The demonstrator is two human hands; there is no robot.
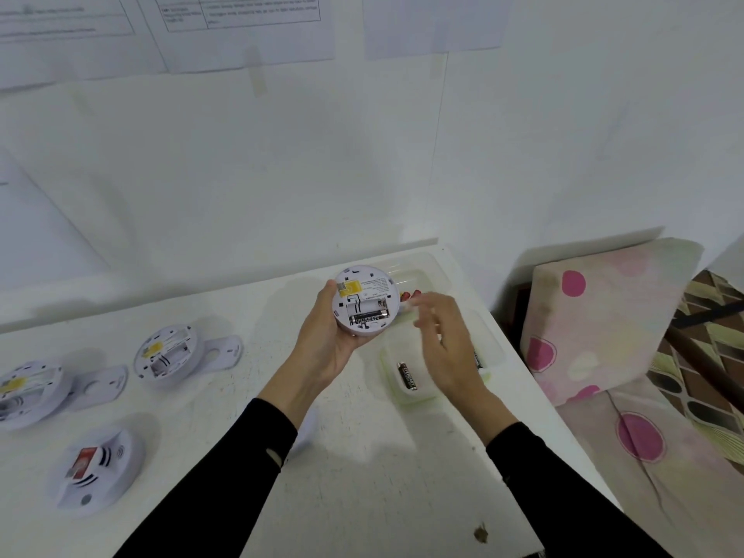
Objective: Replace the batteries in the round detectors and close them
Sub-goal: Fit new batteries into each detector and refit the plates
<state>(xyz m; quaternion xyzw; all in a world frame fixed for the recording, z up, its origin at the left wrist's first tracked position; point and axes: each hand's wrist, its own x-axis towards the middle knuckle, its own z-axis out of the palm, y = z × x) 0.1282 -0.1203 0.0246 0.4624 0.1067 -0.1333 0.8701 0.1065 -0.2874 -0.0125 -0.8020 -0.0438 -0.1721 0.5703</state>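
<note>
**ITEM: Round detector, one cell fitted, second slot empty — risk notes**

- **Held unit:** detector (364,302), back side up, cradled in left hand (326,344); fingers wrapped round its rim, closed on it. Lifted above the table (362,457). Battery bay open: one dark cell (368,316) in lower slot, upper slot looks empty.
- **Right hand** (443,336): blurred, fingers spread, nothing visibly in it; hovers just beside the detector and over a shallow white tray (410,396).
- **Spare cell** (407,376): lies in that tray, near right hand. Another dark cell edge shows behind the hand; partly hidden, can't tell more.
- **Other units:** two open detectors at left (166,356) (24,392), bays exposed, each w/ a base plate (223,350) (102,386) beside it. One closed unit (98,469) at front left.

**Risks (judgement):**
1. Polarity — next cell could go in wrong way round; markings too small to read here, so check spring end.
2. Drop — unit held by rim in one hand; pressing a cell in w/ force may tip it out of the palm.
3. Mix-up — old vs new cells look alike; can't tell which tray holds which. Spent cell may get refitted.
4. Lid mismatch — plates lie loose; tabs misaligned = won't twist shut.
</note>
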